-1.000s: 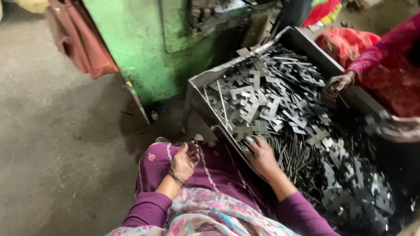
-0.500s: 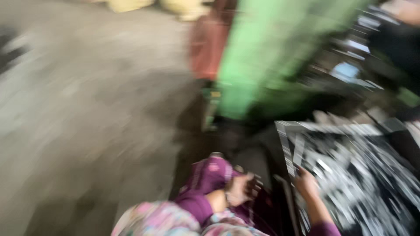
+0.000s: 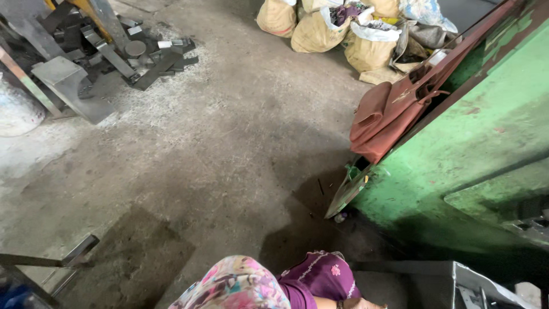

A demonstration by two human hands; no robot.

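1. The camera is looking away across the bare grey concrete floor, so both hands are lying almost wholly below the bottom edge; only a sliver of wrist is showing beside the purple embroidered sleeve, and I cannot tell whether the fingers are clenched, released or grasping anything
2. The grey sheet-metal bin is peeking in at the bottom right corner, just beside that sleeve; reaching into it unwatched is risking a cut from sharp metal edges
3. The brown leather bag is hanging against the tall green painted machine body; a knock could be sending it down
4. Loose dark steel offcuts are lying piled at the far left, well apart, and would be tripping anyone stepping back; tan stuffed sacks are crowding the far wall
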